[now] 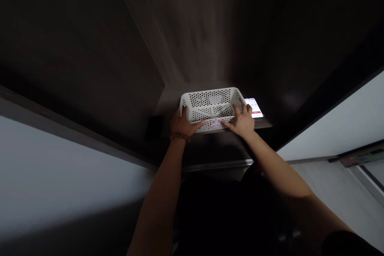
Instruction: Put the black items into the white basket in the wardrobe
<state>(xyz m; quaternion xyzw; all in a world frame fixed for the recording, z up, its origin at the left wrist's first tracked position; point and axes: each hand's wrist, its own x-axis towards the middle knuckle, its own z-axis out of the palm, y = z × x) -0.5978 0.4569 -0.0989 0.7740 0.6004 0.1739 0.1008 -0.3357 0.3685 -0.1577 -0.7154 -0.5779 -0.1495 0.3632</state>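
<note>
A white perforated plastic basket (211,104) sits on a dark shelf (168,102) inside a dark wardrobe. My left hand (183,124) grips its near left corner, thumb over the rim and fingers along the front wall. My right hand (241,120) holds the near right corner the same way. A beaded bracelet (179,137) circles my left wrist. The basket's front wall carries a small pink and white label (215,123). The basket looks empty inside.
A lit phone (254,107) lies on the shelf just right of the basket. Dark wooden walls enclose the shelf on the left, back and right. A metal rail (216,165) runs below the shelf. White wardrobe door panels (339,128) flank the opening.
</note>
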